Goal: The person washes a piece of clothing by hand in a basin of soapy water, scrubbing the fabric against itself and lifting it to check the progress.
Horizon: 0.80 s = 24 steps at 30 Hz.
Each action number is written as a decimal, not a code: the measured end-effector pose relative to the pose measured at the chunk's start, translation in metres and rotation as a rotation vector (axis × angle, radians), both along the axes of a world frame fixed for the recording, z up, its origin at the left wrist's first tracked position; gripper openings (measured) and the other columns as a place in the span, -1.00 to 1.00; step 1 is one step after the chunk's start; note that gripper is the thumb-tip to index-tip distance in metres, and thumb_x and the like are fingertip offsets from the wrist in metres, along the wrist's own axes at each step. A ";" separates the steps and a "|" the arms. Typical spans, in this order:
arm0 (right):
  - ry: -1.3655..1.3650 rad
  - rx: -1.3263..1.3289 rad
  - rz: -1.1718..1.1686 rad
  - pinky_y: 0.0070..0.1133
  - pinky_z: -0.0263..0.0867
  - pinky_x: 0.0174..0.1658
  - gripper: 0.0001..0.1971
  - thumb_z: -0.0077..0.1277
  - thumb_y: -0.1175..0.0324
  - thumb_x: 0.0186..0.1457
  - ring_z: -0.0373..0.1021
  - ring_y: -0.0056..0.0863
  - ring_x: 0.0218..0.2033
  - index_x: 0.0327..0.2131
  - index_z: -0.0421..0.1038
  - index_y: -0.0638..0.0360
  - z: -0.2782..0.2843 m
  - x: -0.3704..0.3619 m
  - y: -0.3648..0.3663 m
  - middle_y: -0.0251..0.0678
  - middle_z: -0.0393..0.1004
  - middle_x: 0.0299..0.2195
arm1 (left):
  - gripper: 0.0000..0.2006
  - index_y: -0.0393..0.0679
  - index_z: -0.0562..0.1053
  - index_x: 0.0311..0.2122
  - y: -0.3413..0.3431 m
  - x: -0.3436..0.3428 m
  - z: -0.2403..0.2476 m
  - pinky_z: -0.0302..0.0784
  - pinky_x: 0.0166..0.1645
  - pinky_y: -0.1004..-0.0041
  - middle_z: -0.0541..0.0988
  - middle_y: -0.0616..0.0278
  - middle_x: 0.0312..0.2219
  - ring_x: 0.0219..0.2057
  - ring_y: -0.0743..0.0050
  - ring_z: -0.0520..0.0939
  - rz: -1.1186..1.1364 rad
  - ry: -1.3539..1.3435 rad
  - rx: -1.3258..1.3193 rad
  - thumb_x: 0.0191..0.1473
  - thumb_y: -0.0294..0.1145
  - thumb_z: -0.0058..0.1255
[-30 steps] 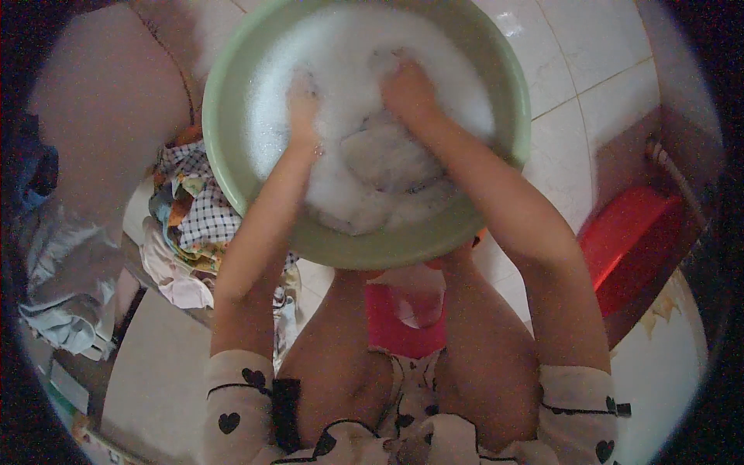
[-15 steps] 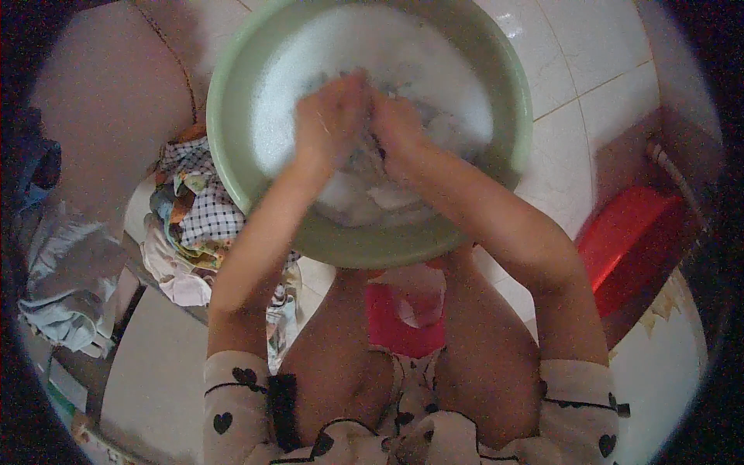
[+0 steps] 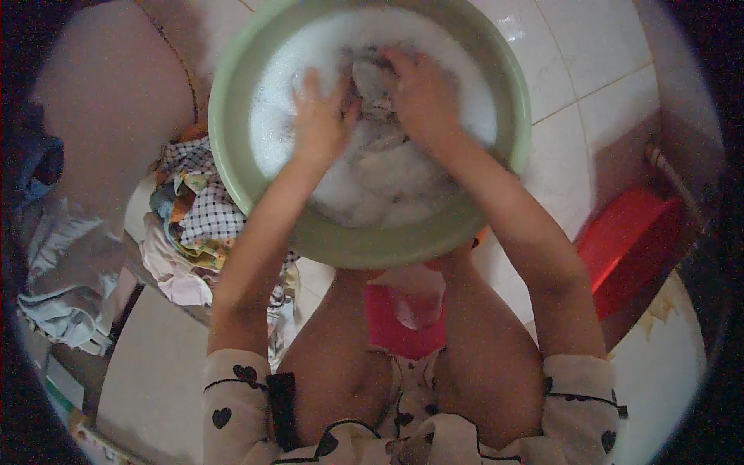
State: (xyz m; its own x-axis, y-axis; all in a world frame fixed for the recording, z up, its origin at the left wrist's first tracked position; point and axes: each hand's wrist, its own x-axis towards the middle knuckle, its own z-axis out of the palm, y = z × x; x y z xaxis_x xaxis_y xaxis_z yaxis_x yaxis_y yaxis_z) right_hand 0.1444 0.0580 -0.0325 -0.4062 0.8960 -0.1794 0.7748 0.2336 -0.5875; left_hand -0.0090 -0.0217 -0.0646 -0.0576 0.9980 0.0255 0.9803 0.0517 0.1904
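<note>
A large round pale green basin holds white suds and wet cloth. In its middle lies a bunched greyish garment, partly under foam; a paler wet fold shows nearer me. My left hand is at the garment's left side, its fingers spread in the suds and slightly blurred. On the other side, my right hand rests against the garment with fingers apart. Some fingertips are hard to make out in the foam.
Left of the basin is a heap of mixed clothes, some checked. Farther left lies a pale grey cloth. A red plastic basin leans at the right by the tiled floor. A pink item sits between my knees.
My hands were together, closed on the cloth over the basin's middle. They have moved apart, the right one to the right, and their fingers have spread. The garment now shows between them.
</note>
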 end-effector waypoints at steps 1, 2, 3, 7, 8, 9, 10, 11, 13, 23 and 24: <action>-0.002 -0.002 0.003 -0.37 0.22 -0.16 -0.69 -0.15 0.30 0.00 0.29 -0.14 -0.20 -0.13 0.26 0.08 0.000 0.001 -0.004 -0.04 0.31 -0.21 | -0.67 0.06 0.36 -0.12 0.005 -0.002 -0.003 0.12 0.06 0.14 0.25 -0.26 -0.12 -0.07 -0.13 0.29 0.003 -0.002 -0.002 -0.06 -0.20 -0.08; 0.011 -0.049 0.057 -0.34 0.23 -0.16 -0.67 -0.14 0.32 -0.02 0.29 -0.11 -0.21 -0.12 0.26 0.10 0.001 0.002 -0.008 -0.03 0.32 -0.23 | -0.67 0.04 0.37 -0.13 0.008 -0.005 -0.006 0.14 0.05 0.14 0.25 -0.25 -0.12 -0.07 -0.15 0.28 -0.022 -0.106 -0.314 -0.07 -0.21 -0.07; 0.027 -0.096 0.111 -0.32 0.23 -0.17 -0.65 -0.13 0.34 -0.04 0.29 -0.09 -0.22 -0.11 0.25 0.13 0.001 0.002 -0.011 -0.02 0.33 -0.25 | -0.68 0.03 0.38 -0.15 0.011 -0.008 -0.007 0.16 0.04 0.15 0.25 -0.25 -0.12 -0.07 -0.16 0.28 -0.047 -0.209 -0.627 -0.08 -0.22 -0.06; -0.180 -0.584 0.007 -0.25 0.23 -0.14 -0.64 -0.21 0.32 -0.01 0.30 -0.14 -0.18 -0.09 0.21 0.16 -0.023 0.000 0.005 -0.01 0.35 -0.25 | -0.72 -0.09 0.40 -0.20 0.015 -0.027 -0.022 0.31 -0.06 0.20 0.34 -0.21 -0.21 -0.18 -0.11 0.38 -0.064 -0.251 -0.928 -0.10 -0.31 -0.06; -0.251 -0.413 0.235 -0.26 0.24 -0.14 -0.63 -0.20 0.30 -0.01 0.30 -0.13 -0.18 -0.08 0.21 0.18 -0.024 -0.006 0.006 0.00 0.36 -0.26 | -0.72 -0.13 0.40 -0.22 0.006 -0.029 -0.021 0.37 -0.16 0.23 0.40 -0.13 -0.27 -0.28 -0.04 0.44 0.060 -0.304 -0.573 -0.12 -0.34 -0.06; -0.316 -0.233 0.459 -0.27 0.24 -0.14 -0.61 -0.19 0.28 -0.01 0.29 -0.12 -0.17 -0.08 0.21 0.20 -0.024 -0.013 0.008 0.00 0.37 -0.26 | -0.72 -0.15 0.40 -0.23 -0.002 -0.033 -0.020 0.40 -0.20 0.25 0.42 -0.10 -0.31 -0.33 0.00 0.46 0.127 -0.320 -0.397 -0.13 -0.36 -0.06; -0.325 -0.233 0.454 -0.27 0.24 -0.14 -0.61 -0.19 0.28 -0.01 0.29 -0.12 -0.17 -0.08 0.21 0.20 -0.048 -0.012 0.006 0.00 0.37 -0.26 | -0.72 -0.17 0.40 -0.24 -0.001 -0.023 -0.013 0.43 -0.25 0.27 0.45 -0.06 -0.34 -0.39 0.04 0.49 0.170 -0.353 -0.212 -0.14 -0.38 -0.06; 0.219 -0.426 0.184 -0.30 0.25 -0.13 -0.61 -0.17 0.25 -0.01 0.30 -0.14 -0.18 -0.09 0.22 0.20 -0.091 0.007 0.002 -0.03 0.37 -0.25 | -0.73 -0.18 0.40 -0.26 0.018 0.015 0.011 0.44 -0.30 0.31 0.47 0.00 -0.39 -0.43 0.09 0.50 0.355 -0.884 -0.230 -0.14 -0.38 -0.07; 0.789 -0.587 -0.101 -0.32 0.25 -0.13 -0.61 -0.16 0.22 0.00 0.30 -0.16 -0.19 -0.10 0.24 0.20 -0.117 0.007 -0.007 -0.06 0.37 -0.23 | -0.74 -0.20 0.40 -0.27 0.020 0.056 0.044 0.44 -0.36 0.35 0.49 0.07 -0.44 -0.48 0.15 0.51 0.549 -1.393 -0.261 -0.14 -0.38 -0.08; 0.925 -1.179 -0.597 -0.48 0.22 -0.23 -0.65 -0.19 0.12 0.05 0.26 -0.49 -0.23 -0.19 0.31 0.14 0.018 -0.030 -0.025 -0.32 0.33 -0.24 | -0.74 -0.17 0.40 -0.39 0.040 0.021 0.079 0.40 -0.42 0.32 0.51 0.08 -0.54 -0.51 0.14 0.53 0.218 -0.796 -0.156 -0.04 -0.15 -0.07; 0.958 -1.199 -0.680 -0.43 0.24 -0.26 -0.69 -0.15 0.16 0.02 0.28 -0.43 -0.29 -0.21 0.33 0.12 0.015 -0.028 -0.026 -0.28 0.34 -0.27 | -0.73 -0.16 0.41 -0.41 0.036 0.029 0.082 0.39 -0.44 0.31 0.51 0.08 -0.55 -0.52 0.09 0.52 0.204 -0.679 -0.177 -0.04 -0.15 -0.08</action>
